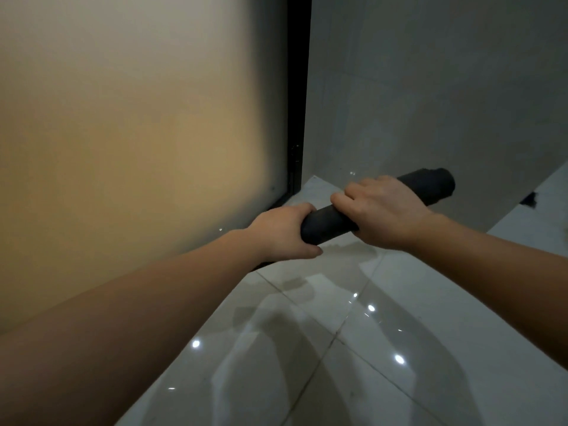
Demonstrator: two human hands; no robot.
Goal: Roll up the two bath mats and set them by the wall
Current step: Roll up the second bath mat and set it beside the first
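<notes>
A dark grey bath mat (430, 187), rolled into a tight tube, is held in the air above the floor, slanting from lower left up to the right. My left hand (282, 230) grips its near end. My right hand (379, 210) wraps over its middle from above. The far end of the roll points toward the grey wall (430, 87). A second mat is not in view.
A frosted glass panel (138, 133) with a black frame (296, 103) stands on the left and meets the grey wall in a corner. Glossy white floor tiles (338, 348) lie below. A small dark scrap (529, 199) sits at the wall's base on the right.
</notes>
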